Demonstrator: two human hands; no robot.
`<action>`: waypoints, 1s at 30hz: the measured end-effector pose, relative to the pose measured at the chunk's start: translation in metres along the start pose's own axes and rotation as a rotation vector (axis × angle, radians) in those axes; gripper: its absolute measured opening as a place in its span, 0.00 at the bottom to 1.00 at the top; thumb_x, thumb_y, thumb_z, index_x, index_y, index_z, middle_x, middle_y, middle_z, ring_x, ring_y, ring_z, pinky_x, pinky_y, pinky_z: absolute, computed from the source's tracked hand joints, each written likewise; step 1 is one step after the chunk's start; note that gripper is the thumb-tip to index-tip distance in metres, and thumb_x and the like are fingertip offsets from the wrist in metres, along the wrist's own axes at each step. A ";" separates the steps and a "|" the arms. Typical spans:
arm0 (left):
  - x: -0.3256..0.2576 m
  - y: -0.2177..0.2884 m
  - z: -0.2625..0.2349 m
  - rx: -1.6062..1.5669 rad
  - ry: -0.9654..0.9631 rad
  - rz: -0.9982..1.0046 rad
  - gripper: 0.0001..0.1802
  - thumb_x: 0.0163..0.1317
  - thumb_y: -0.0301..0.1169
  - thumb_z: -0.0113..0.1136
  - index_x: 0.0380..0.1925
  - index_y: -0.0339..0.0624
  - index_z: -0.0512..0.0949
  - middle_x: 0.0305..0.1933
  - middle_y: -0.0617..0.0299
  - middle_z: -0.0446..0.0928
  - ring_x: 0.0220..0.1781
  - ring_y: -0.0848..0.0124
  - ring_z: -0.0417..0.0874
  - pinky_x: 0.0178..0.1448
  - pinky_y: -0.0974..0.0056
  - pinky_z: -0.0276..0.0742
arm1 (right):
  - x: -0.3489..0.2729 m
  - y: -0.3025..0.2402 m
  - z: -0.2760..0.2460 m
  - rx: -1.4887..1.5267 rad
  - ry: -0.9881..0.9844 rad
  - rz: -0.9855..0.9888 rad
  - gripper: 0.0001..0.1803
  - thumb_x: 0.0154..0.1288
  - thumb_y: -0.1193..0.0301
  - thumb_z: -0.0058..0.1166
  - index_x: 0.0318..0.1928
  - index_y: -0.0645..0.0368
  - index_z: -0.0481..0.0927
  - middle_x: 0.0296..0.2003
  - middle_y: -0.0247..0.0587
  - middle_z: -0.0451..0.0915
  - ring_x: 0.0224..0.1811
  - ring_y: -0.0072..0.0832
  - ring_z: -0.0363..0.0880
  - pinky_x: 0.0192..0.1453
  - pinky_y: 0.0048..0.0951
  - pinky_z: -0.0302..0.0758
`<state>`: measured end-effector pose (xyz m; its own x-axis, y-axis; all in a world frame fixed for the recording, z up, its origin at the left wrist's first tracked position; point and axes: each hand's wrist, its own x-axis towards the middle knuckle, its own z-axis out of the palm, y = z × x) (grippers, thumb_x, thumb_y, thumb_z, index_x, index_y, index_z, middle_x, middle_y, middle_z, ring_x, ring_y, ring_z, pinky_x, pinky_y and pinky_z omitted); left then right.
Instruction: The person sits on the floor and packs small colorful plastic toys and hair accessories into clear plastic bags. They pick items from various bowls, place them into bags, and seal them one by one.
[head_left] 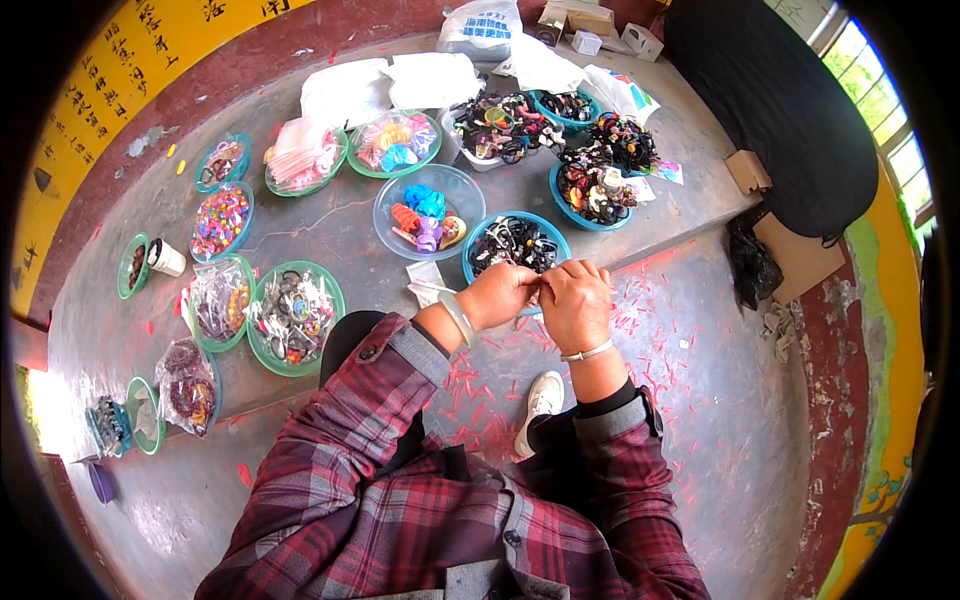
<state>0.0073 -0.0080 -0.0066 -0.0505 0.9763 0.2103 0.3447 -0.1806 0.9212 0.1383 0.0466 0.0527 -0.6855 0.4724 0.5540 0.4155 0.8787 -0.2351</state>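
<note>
Just below the middle of the frame, the left hand [497, 293] and the right hand [575, 303] meet fingertip to fingertip, both curled nearly closed around something too small to make out where they pinch together. A pale bangle [458, 318] circles the left wrist and a thin silver bracelet [587, 351] the right; both forearms wear plaid sleeves [380, 400] rising from the lower edge.

Directly above the hands, touching their knuckles in the view, sits a blue bowl of dark hair ties [514, 243] at the edge of a grey concrete ledge [330, 225]. Upper left of it stands a clear bowl [428, 211] with blue, orange and purple clips. A folded white paper [428, 282] lies just left of the left hand.

Farther left, a green tray of bagged hair accessories [295, 315] rests beside another bagged tray [220, 300], with a dish of multicoloured beads [221, 220] above. Toward the upper right, 3 blue bowls of dark accessories [595, 190] cluster together.

Below the hands, a white shoe [541, 402] rests on a floor strewn with red scraps [660, 300].
</note>
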 end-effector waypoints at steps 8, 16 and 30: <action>-0.002 0.015 -0.005 0.087 0.004 0.030 0.07 0.56 0.25 0.49 0.31 0.35 0.76 0.26 0.55 0.77 0.28 0.70 0.78 0.34 0.68 0.72 | 0.002 -0.005 -0.003 -0.055 0.008 -0.014 0.04 0.38 0.74 0.53 0.17 0.55 0.71 0.21 0.35 0.71 0.31 0.34 0.70 0.39 0.34 0.64; -0.001 0.019 -0.009 0.010 -0.002 -0.017 0.10 0.56 0.26 0.50 0.36 0.36 0.76 0.29 0.56 0.78 0.31 0.74 0.79 0.37 0.69 0.73 | 0.002 0.001 0.001 0.099 0.125 0.079 0.03 0.38 0.76 0.53 0.18 0.55 0.73 0.21 0.36 0.72 0.28 0.36 0.70 0.36 0.35 0.65; -0.001 0.019 -0.010 -0.343 -0.022 -0.202 0.11 0.61 0.29 0.48 0.38 0.32 0.76 0.30 0.62 0.78 0.32 0.78 0.77 0.38 0.73 0.74 | -0.006 0.025 0.009 0.833 -0.065 0.584 0.04 0.50 0.76 0.54 0.27 0.64 0.78 0.22 0.31 0.77 0.21 0.14 0.70 0.25 0.15 0.66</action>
<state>0.0050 -0.0139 0.0140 -0.0636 0.9979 0.0104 -0.0035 -0.0107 0.9999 0.1472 0.0665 0.0363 -0.5506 0.8236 0.1364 0.1641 0.2670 -0.9496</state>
